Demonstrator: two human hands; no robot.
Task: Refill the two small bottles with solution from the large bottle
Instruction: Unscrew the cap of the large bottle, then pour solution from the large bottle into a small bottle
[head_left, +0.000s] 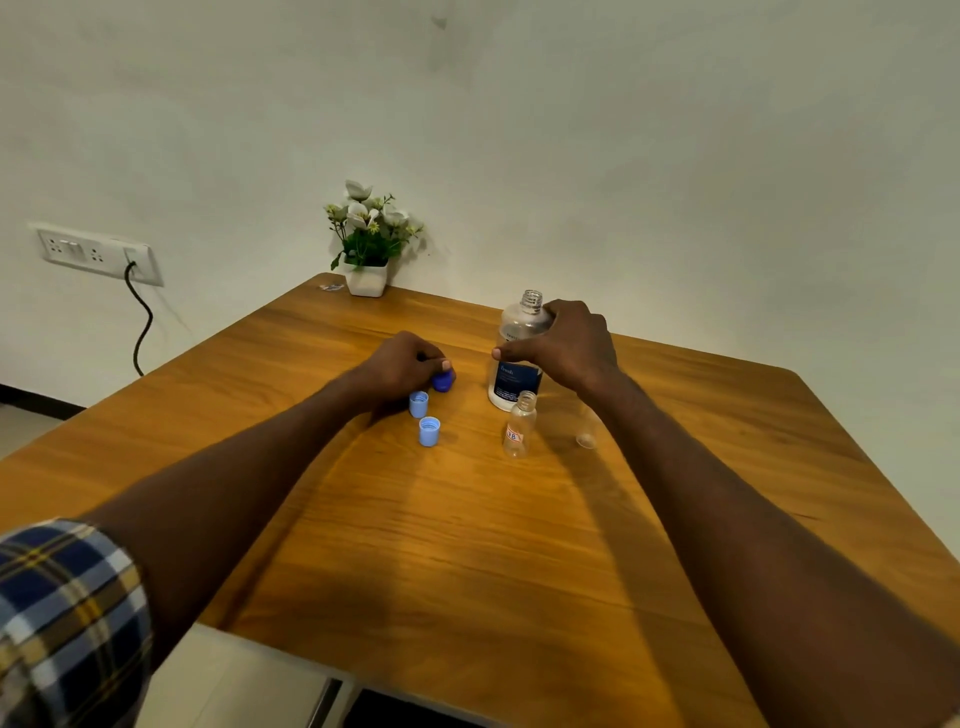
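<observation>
Head camera, looking down over a wooden table (467, 545) that fills the lower half of the picture, set against a pale wall (623, 130). On the wall at the left is a socket panel (96, 253) with a dark cable (141, 322) hanging from it. At the table's far edge stands a small white pot of white flowers (370, 244).

Both bare forearms reach in from the bottom corners; the left one comes out of a rolled plaid sleeve (67, 618).

The large bottle (519, 353) stands upright right of the table's middle, its threaded neck uncapped, a dark blue label low on its body. The right hand (566, 345) is wrapped around its shoulder, thumb across the front, fingers curled behind.

The left hand (402, 366) rests on the table to the left of the bottle, fingertips pinching a dark blue cap (443, 381) that sits at the tabletop.

Just in front of the large bottle stands one small bottle (520, 426), clear and uncapped, with a small sticker. The second small bottle (587, 428) stands to its right, partly hidden behind the right forearm.

Two light blue caps (429, 431) sit open side up just in front of the left hand, one nearer it than the other.
</observation>
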